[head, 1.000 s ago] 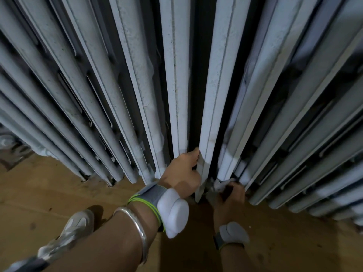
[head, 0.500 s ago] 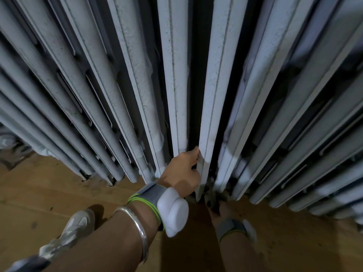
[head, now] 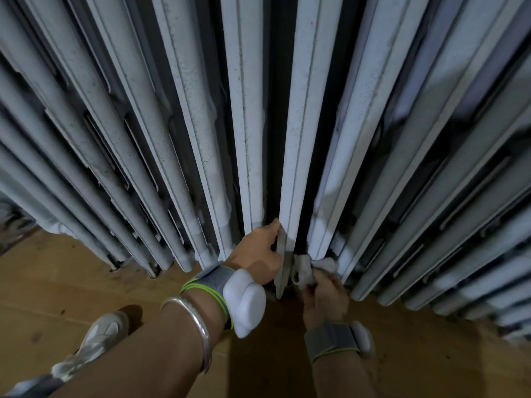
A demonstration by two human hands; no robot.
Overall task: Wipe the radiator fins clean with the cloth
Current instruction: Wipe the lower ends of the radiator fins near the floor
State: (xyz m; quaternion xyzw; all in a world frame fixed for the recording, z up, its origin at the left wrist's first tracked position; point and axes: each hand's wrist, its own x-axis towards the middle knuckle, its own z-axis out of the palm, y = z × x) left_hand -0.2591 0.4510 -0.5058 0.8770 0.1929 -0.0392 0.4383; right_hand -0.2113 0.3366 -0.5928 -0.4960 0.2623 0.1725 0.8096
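Cloth (head: pixel 307 268), bunched in the right hand (head: pixel 324 294), is back at the foot of the fin (head: pixel 301 139) (left hand (head: pixel 255 254) grips it), so wiping continues.

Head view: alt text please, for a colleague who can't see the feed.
The right hand holds a pale cloth bunched at the foot of the grey radiator fins, near the wooden floor. The left hand grips the lower edge of one fin beside it.

Head view, close, facing down at radiator (head: pixel 301 139)
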